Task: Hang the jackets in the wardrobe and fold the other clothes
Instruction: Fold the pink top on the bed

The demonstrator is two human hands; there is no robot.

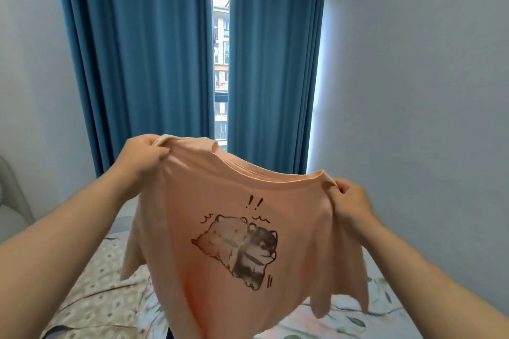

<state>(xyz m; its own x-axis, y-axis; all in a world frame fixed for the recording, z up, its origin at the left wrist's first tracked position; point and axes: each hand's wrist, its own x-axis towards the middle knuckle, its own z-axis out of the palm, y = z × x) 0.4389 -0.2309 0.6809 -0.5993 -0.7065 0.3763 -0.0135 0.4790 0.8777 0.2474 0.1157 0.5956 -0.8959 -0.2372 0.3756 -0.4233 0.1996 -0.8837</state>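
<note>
A peach T-shirt [220, 270] with a cartoon dog print hangs spread in the air in front of me, over the bed. My left hand [143, 155] grips its left shoulder, held higher. My right hand [348, 199] pinches its right shoulder, a little lower. Both short sleeves dangle below my hands and the hem drops out of view at the bottom.
A bed [91, 297] with floral patterned sheets lies below the shirt. Blue curtains [143, 63] cover the window ahead, with a narrow gap at the middle. Pale walls stand on both sides. A grey padded headboard [11, 201] shows at the left edge.
</note>
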